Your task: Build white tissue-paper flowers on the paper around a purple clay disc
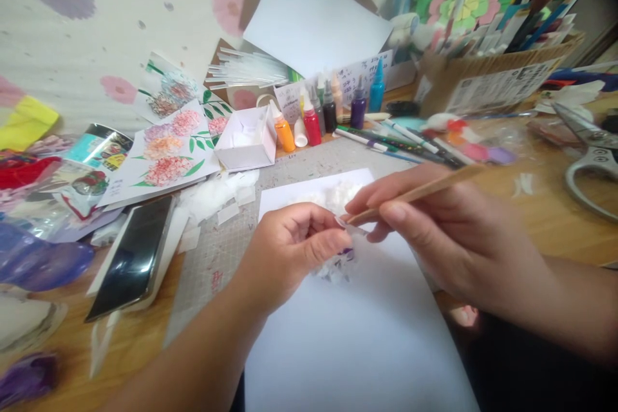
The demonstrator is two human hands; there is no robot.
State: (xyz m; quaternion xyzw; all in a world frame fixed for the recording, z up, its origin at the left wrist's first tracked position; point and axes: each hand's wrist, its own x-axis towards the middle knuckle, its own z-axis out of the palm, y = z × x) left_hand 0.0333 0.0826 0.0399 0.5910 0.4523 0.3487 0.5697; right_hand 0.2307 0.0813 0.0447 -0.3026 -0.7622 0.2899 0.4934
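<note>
My right hand (454, 238) grips a thin wooden stick (434, 184) like a pen, its tip pointing left and down. That tip meets the fingertips of my left hand (290, 248), which are pinched together. A small whitish piece seems to sit between them, mostly hidden and blurred. Under both hands lies a large white sheet of paper (347, 347). White ruffled bits (340, 193) rest on the sheet behind my fingers. More small pale scraps (335, 268), with a touch of purple, show just below my left hand.
A grey cutting mat (212, 257) lies beneath the sheet. At left are a phone (135, 257), white paper squares (228, 213) and a flower picture (167, 148). Behind stand a white box (247, 141) and several paint bottles (311, 119). Scissors (591, 161) lie far right.
</note>
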